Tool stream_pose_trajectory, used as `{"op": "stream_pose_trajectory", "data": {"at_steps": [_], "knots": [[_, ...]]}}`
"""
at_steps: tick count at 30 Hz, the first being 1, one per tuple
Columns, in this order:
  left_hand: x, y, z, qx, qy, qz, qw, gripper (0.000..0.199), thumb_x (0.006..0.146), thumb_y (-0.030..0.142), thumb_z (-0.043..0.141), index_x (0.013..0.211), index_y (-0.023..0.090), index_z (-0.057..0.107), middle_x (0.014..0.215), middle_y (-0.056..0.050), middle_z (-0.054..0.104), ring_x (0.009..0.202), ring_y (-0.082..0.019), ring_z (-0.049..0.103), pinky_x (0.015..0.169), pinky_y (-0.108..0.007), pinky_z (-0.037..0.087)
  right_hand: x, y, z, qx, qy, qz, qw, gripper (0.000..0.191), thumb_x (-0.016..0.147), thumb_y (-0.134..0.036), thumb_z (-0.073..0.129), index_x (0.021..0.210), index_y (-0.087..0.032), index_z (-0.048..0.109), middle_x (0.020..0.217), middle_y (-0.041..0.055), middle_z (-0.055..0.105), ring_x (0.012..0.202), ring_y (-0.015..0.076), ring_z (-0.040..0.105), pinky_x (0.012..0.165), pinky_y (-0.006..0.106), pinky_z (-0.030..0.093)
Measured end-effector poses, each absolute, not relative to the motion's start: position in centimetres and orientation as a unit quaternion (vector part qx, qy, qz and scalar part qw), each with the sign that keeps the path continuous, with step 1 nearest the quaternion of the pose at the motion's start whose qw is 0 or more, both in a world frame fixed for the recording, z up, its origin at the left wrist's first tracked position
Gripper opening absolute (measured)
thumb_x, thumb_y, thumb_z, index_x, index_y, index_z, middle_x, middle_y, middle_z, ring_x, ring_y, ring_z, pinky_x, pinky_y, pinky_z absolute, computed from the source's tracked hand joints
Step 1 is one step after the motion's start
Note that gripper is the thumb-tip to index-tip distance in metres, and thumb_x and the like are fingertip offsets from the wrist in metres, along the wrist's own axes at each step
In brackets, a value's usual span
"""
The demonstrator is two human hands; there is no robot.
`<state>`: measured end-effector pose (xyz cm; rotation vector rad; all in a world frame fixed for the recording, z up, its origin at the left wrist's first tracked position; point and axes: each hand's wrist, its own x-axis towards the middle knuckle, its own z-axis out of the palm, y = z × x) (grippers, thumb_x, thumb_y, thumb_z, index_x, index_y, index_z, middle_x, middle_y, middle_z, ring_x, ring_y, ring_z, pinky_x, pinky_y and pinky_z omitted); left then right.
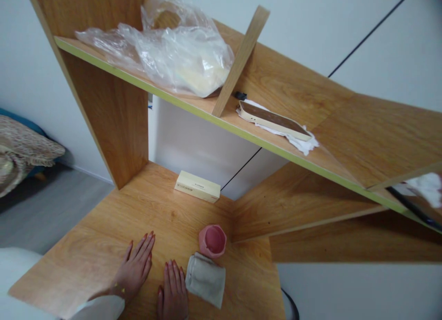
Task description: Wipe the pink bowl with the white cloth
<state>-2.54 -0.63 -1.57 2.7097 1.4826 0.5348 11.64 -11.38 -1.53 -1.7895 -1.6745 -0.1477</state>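
My left hand (135, 268) lies flat on the wooden desk (100, 237), fingers stretched out, holding nothing. Close beside it, my right hand (173, 290) also rests palm down with its fingers straight. Just right of the right hand is a folded grey cloth (206, 278). A pink faceted pot or cup (212, 241) stands behind the cloth, close to it. Farther back on the desk sits a long cream-coloured box (197, 186) with small print on it.
Above the desk runs a wooden shelf (297, 154) with a clear plastic bag (186, 57), an upright divider (241, 60), and a phone-like slab (274, 119) on white tissue. A woven throw (27, 145) lies at the far left.
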Motion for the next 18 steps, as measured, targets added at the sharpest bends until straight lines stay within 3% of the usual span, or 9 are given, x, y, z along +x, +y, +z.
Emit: {"op": "stream_pose_trajectory", "data": {"at_steps": [13,18], "knots": [[-2.43,-0.63,-1.57,0.864,0.475,0.161,-0.030,0.054,0.089,0.018,0.029,0.143,0.017,0.038,0.137,-0.007,0.054,0.133,-0.017,0.040,0.116,-0.041,0.008,11.57,-11.26,-2.12,-0.686,-0.641,-0.052,0.341,0.048,0.094,-0.031,0.032,0.142,-0.026,0.038,0.125,0.0036,0.062,0.115,0.0215,0.057,0.102,0.042,0.042],[-2.42,-0.58,-1.43,0.864,0.470,0.177,-0.033,0.056,0.089,0.019,0.029,0.145,0.019,0.032,0.136,-0.007,0.055,0.132,-0.017,0.042,0.115,-0.041,0.010,11.70,-11.31,-2.25,-0.682,-0.644,-0.052,0.343,0.050,0.095,-0.036,0.033,0.144,-0.031,0.030,0.128,-0.0003,0.060,0.115,0.0212,0.057,0.099,0.041,0.044]]}}
